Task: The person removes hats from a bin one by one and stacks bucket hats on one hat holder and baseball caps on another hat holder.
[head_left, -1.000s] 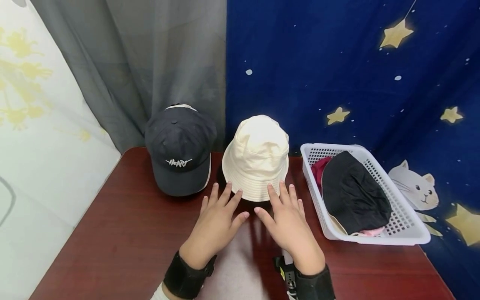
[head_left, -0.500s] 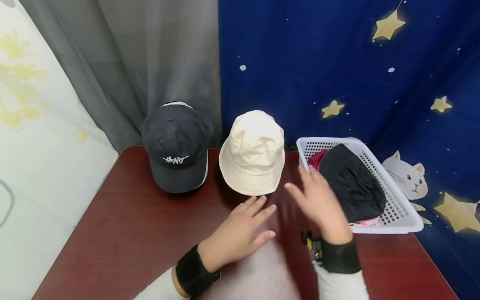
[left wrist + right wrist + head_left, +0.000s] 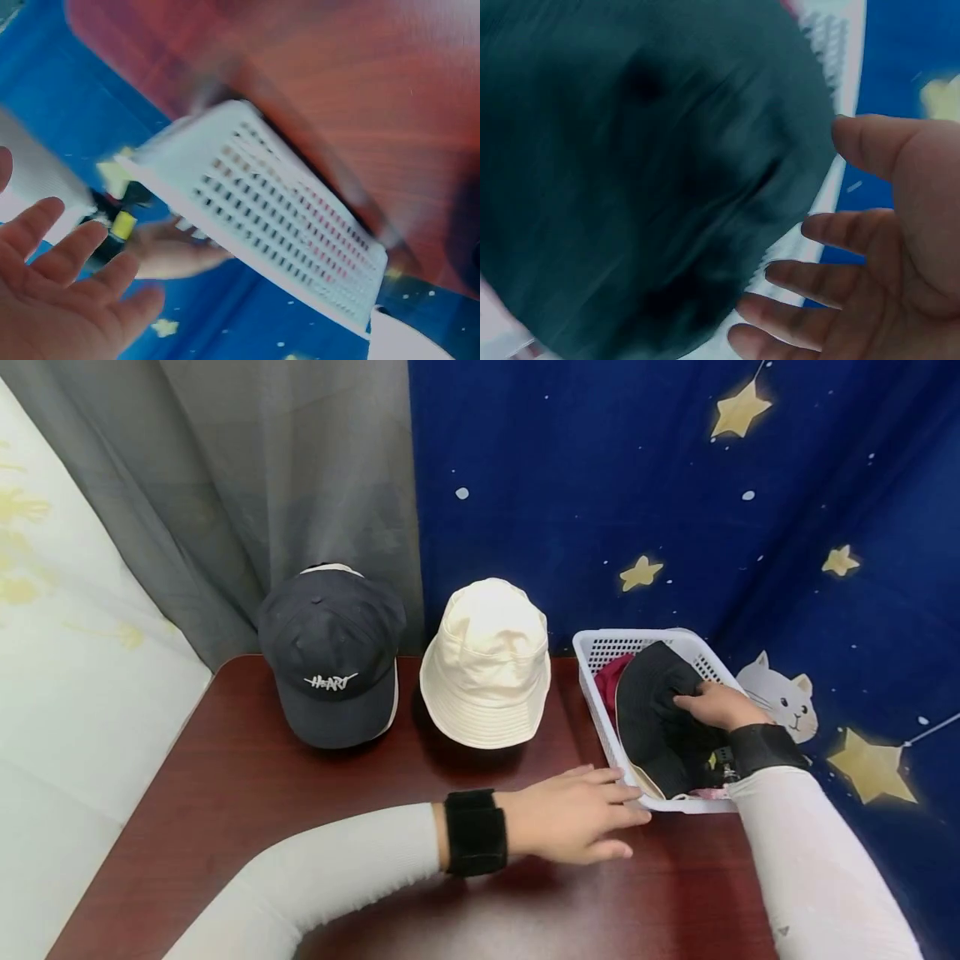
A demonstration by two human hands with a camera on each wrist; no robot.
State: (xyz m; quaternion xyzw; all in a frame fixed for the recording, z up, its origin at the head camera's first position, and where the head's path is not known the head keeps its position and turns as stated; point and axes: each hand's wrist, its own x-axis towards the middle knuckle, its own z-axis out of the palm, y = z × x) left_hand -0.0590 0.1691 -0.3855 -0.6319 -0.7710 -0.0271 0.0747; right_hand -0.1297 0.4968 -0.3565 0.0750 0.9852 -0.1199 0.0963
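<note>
A black hat (image 3: pixel 660 718) with folds lies in the white plastic basket (image 3: pixel 600 727) at the right. Over the hat's right side is my right hand (image 3: pixel 718 703); in the right wrist view its thumb and fingers are spread at the edge of the dark cloth (image 3: pixel 667 172), not closed round it. My left hand (image 3: pixel 573 818) has its fingers stretched out by the basket's front left corner. In the left wrist view those fingers (image 3: pixel 64 251) are apart with nothing in them. Whether the left fingertips touch the basket cannot be told.
A dark baseball cap (image 3: pixel 330 660) with white lettering stands at the back left of the table (image 3: pixel 247 793). Right of it is a cream bucket hat (image 3: pixel 491 668). Dark red cloth (image 3: pixel 611 681) shows in the basket. Grey and blue curtains (image 3: pixel 525 485) hang behind.
Both hands have left the front of the cream bucket hat and moved right. The right hand has reached over the black hat, the left hand to the basket's corner. The camera view has shifted slightly.
</note>
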